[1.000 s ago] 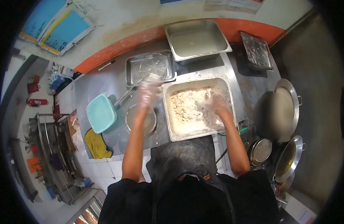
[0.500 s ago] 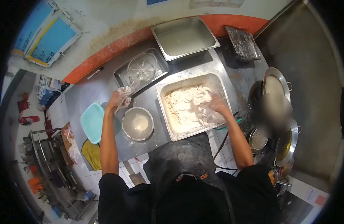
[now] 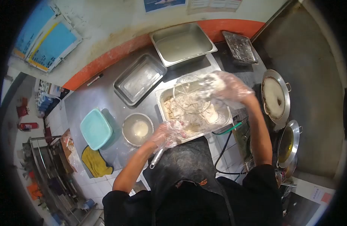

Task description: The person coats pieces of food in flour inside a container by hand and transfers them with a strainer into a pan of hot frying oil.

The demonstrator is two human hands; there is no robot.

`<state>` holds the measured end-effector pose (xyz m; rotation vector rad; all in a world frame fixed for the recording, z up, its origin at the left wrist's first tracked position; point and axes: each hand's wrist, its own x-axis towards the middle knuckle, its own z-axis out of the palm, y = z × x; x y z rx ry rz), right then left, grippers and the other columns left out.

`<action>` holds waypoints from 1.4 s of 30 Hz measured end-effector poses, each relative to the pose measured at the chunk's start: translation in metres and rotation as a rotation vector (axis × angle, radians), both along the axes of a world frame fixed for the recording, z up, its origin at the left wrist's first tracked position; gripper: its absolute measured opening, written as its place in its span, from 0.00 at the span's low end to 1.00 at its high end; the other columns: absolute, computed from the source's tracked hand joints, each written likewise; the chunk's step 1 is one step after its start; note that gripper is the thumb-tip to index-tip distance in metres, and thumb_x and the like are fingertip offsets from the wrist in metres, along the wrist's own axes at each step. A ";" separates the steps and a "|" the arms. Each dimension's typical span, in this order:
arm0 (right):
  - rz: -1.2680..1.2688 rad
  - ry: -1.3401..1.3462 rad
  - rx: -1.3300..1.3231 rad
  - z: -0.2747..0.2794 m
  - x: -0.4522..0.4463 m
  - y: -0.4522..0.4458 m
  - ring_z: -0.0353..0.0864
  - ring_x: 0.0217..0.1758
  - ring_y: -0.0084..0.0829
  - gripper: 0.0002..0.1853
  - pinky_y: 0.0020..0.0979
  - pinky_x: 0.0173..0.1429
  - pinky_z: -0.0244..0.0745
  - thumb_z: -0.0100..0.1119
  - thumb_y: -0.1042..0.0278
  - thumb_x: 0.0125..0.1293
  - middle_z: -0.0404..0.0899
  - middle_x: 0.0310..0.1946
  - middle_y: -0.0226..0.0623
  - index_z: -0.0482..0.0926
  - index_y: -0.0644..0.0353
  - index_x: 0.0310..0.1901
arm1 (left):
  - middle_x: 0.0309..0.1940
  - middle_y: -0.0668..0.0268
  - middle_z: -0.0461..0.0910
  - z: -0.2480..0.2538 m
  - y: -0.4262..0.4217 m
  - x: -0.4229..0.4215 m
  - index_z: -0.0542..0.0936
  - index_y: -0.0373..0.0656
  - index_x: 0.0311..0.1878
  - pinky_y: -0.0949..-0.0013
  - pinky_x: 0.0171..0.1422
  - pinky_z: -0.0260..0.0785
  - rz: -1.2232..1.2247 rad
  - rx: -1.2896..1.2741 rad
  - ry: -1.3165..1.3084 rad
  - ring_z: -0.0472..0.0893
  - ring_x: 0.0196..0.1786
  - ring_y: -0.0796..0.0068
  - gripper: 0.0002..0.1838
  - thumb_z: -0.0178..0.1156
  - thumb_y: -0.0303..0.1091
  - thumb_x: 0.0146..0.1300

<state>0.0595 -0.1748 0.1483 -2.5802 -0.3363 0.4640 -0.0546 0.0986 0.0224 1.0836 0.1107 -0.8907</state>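
My left hand, in a clear plastic glove, is closed around the handle of a wire skimmer. The handle's end sticks out toward my apron. The skimmer's round wire head is over a deep steel pan holding white flour and flour-coated pieces. My right hand, also gloved and blurred by motion, is raised over the pan's far right side. Floury white pieces are at its fingers, beside the skimmer head. What these pieces are under the flour I cannot make out.
Left of the pan are a steel bowl with pale liquid, a turquoise tub and a yellow cloth. Behind stand a shallow tray and a deep steel container. Woks of oil line the right.
My left hand has lifted the skimmer out of the shallow tray and carried it right, over the flour pan. My right hand has risen from the flour with coated pieces.
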 end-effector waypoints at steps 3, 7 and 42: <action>0.437 -0.254 -0.042 -0.126 0.022 -0.021 0.78 0.50 0.35 0.33 0.35 0.56 0.73 0.70 0.65 0.49 0.77 0.49 0.48 0.71 0.62 0.58 | 0.33 0.65 0.84 0.002 -0.015 -0.011 0.75 0.38 0.55 0.81 0.21 0.60 -0.022 -0.053 -0.074 0.74 0.23 0.86 0.17 0.55 0.34 0.65; -0.001 -0.345 0.090 -0.115 -0.015 -0.030 0.79 0.48 0.35 0.28 0.34 0.54 0.74 0.68 0.62 0.51 0.79 0.47 0.47 0.74 0.62 0.55 | 0.28 0.65 0.81 -0.035 -0.012 -0.016 0.75 0.45 0.56 0.78 0.16 0.58 -0.053 0.248 0.063 0.69 0.16 0.84 0.17 0.54 0.34 0.65; -0.074 -0.104 0.357 -0.167 0.050 -0.081 0.76 0.42 0.33 0.16 0.32 0.50 0.71 0.62 0.68 0.57 0.81 0.43 0.43 0.78 0.67 0.46 | 0.24 0.61 0.76 -0.080 -0.065 -0.078 0.69 0.38 0.58 0.77 0.21 0.64 0.204 -0.318 0.220 0.75 0.23 0.74 0.19 0.55 0.29 0.65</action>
